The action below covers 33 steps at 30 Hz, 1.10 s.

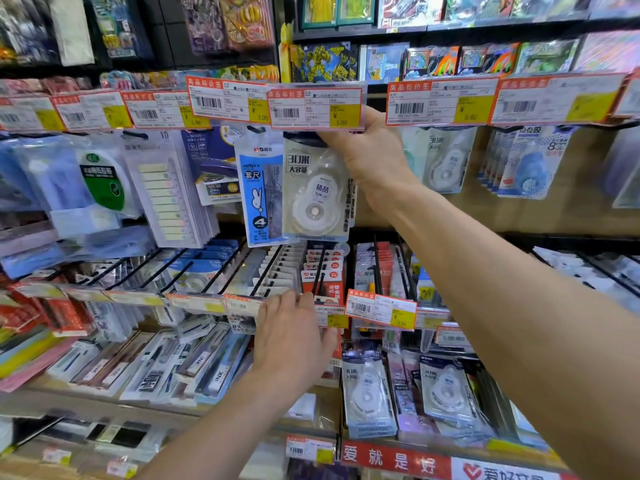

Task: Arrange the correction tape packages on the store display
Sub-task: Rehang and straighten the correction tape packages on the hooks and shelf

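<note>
A white correction tape package [316, 188] hangs under the 5.80 price tag [315, 107]. My right hand [372, 157] grips its top right corner, just below the tag. My left hand [294, 336] reaches low, fingers resting flat on the price rail of the middle hook row. More correction tape packages stand on the lower shelf, one [367, 398] left and another [448, 393] right of it. Similar packages [446, 161] hang on the peg to the right of my right hand.
A blue Miffy ruler pack [259, 188] hangs directly left of the held package. Sticky-note packs [169, 192] hang further left, blue tape packs [526, 164] at right. Black wire hooks [263, 271] jut out in the middle row. Ink refill packs [194, 365] lie below left.
</note>
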Tool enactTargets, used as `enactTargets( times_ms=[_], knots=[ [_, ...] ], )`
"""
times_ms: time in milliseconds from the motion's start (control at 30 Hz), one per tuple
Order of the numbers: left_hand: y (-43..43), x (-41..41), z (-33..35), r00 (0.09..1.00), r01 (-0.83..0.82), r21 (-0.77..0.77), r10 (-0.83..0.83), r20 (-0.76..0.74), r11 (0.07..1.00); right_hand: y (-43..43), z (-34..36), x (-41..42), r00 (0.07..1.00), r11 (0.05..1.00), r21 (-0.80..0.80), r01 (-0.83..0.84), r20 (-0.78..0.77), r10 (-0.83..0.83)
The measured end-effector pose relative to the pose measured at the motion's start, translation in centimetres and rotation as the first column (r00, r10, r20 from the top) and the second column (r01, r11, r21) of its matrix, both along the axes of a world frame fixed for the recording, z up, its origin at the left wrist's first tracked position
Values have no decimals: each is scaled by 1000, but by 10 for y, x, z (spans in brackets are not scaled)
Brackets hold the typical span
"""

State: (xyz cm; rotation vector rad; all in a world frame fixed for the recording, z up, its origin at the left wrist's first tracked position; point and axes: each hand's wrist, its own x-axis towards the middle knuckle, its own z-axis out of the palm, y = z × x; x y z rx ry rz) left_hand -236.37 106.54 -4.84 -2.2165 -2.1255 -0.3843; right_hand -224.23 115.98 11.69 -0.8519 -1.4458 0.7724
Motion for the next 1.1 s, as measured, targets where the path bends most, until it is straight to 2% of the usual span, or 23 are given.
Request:
enactTargets(
  times_ms=[267,400,600,767,867,967,1100],
  knots=[
    [-1,-1,-3,1000,10,18,-10,11,1000,2,0,-7,994,994,6,109,-12,-109],
    [-1,-1,-5,1000,14,33,-14,17,999,1,-2,-10,975,965,157,209,35,-217],
    [-1,0,-6,1000,11,46,-12,24,999,2,-3,-12,961,917,329,224,82,-264],
    [0,1,-7,999,-1,56,-1,34,998,3,-4,-9,969,931,307,197,85,-233],
    [1,1,-9,999,-7,66,5,38,998,3,-6,-7,965,932,316,177,131,-228],
    [3,0,-11,999,-20,73,17,37,997,3,-14,-4,950,947,260,187,196,-241],
    [3,0,-14,996,-32,133,20,90,991,6,-17,2,950,947,203,248,138,-279]
  ],
)
